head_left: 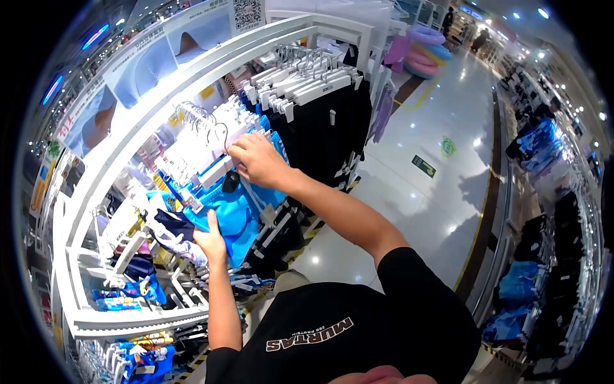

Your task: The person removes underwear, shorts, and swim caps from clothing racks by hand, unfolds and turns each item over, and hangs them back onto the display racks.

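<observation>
A bright blue pair of swim trunks (233, 224) hangs from a white clip hanger (217, 171) at the front of a crowded rack. My right hand (259, 160) is closed on the right end of that hanger, just by its hook; the fingertips are partly hidden. Lower down, my left hand (211, 242) grips the left edge of the trunks, thumb up along the cloth and the other fingers out of sight. A dark round tag (231, 182) and a pale drawstring show near the waistband. Printed and navy swimwear (174, 224) hangs close to my left hand.
A white rack frame (89, 192) curves around the garments. Black trunks on white hangers (320, 121) fill its right side. Across a shiny tiled aisle (416, 211) stand further racks of blue and black clothing (524, 281). Inflatable rings (425, 51) are stacked farther back.
</observation>
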{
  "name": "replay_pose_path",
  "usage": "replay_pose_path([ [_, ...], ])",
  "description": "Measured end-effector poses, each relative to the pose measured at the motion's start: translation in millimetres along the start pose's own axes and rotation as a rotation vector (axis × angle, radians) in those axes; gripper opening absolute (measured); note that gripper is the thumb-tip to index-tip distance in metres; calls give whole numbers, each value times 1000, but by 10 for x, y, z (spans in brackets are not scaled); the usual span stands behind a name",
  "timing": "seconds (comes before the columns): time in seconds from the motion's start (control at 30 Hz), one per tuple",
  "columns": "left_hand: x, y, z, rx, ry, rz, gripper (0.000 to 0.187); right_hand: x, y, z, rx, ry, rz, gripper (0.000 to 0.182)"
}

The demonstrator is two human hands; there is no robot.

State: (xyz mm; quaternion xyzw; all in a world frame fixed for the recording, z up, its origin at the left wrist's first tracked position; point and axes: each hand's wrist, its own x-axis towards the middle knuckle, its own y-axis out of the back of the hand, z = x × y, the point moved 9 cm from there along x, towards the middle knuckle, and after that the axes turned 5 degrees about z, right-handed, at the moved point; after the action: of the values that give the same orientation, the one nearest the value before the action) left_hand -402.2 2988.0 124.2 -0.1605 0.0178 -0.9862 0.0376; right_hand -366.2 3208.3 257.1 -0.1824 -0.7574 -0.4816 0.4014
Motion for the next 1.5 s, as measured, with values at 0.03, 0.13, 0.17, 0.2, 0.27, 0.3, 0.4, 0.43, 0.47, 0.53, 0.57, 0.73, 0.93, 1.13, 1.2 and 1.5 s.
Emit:
replay_pose_path([
  [0.03,-12,-11,-100,30,20,-25,29,-11,19,-4,-17,-4,41,50],
  [0.13,-74,-28,-294,106,63,-6,33,-54,86,-15,-46,-15,128,56],
  [0.17,-102,-44,-326,145,104,-12,34,-80,131,-15,-35,-21,136,56],
  [0.2,-118,-20,-362,189,145,-16,35,-112,168,-23,-18,-28,144,57],
  [0.27,-117,44,-610,216,173,-39,35,-200,302,-4,-19,-19,217,53],
  [0.3,-117,83,-675,256,154,-39,34,-234,406,7,12,-9,256,51],
  [0.4,-156,92,-738,208,116,-48,33,-296,792,238,-9,-54,385,46],
  [0.43,-181,115,-896,228,187,-84,33,-300,922,400,-72,-99,437,44],
  [0.47,-233,145,-1108,249,257,-121,34,-286,1056,592,-136,-145,487,42],
  [0.53,-305,203,-1431,381,282,-138,31,-358,1262,1124,-205,-304,587,41],
  [0.57,-348,135,-1490,276,327,-173,28,-346,1316,1354,-272,-354,552,43],
  [0.73,-675,-108,-2112,112,611,-421,22,-432,1271,2353,-497,-557,390,58],
  [0.93,-978,-322,-2325,16,697,-680,24,-266,1148,2550,-647,-545,273,55],
  [1.13,-913,-416,-2324,-5,660,-769,25,-316,1396,2583,-676,-492,351,43],
  [1.2,-904,-452,-2327,-15,653,-773,26,-298,1635,2448,-665,-515,384,42],
  [1.5,-994,-678,-1939,91,564,-1052,32,-800,2460,1940,-878,-466,482,34],
])
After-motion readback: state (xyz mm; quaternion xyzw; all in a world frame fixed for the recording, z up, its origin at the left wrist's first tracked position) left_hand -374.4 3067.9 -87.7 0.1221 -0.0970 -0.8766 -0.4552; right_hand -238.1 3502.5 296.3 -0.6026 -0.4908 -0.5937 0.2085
